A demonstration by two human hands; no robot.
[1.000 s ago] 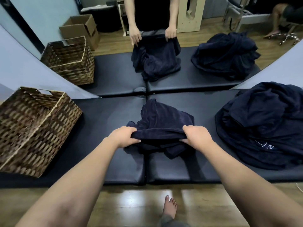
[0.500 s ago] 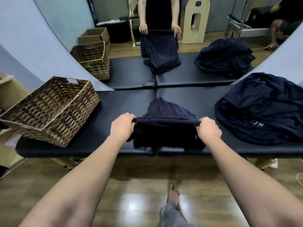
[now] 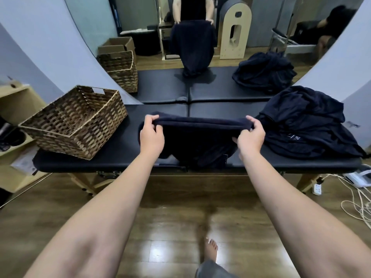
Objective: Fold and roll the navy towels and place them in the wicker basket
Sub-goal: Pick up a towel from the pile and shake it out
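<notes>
**A:** so where's the navy towel point(image 3: 197, 141) at here?

**B:** it's being held up by its top edge over the front of the bench point(image 3: 112, 157). One corner is pinched by the left hand point(image 3: 151, 135), the other by the right hand point(image 3: 251, 135), fingers point(image 3: 149, 119) curled over the hem on each side. The rest is left hanging below the fingers, lower end draped on the padding

**A:** why stretched wide like that?

**B:** probably so the edge gets pulled straight and the cloth can be laid flat for a clean fold. No fold looks made yet

**A:** and the wicker basket point(image 3: 76, 121)?

**B:** parked well left of the left fingers, open side up, nothing visible in it. The pile of unfolded towels point(image 3: 307, 125) is heaped just right of the right fingers, so it can be reached easily
</notes>
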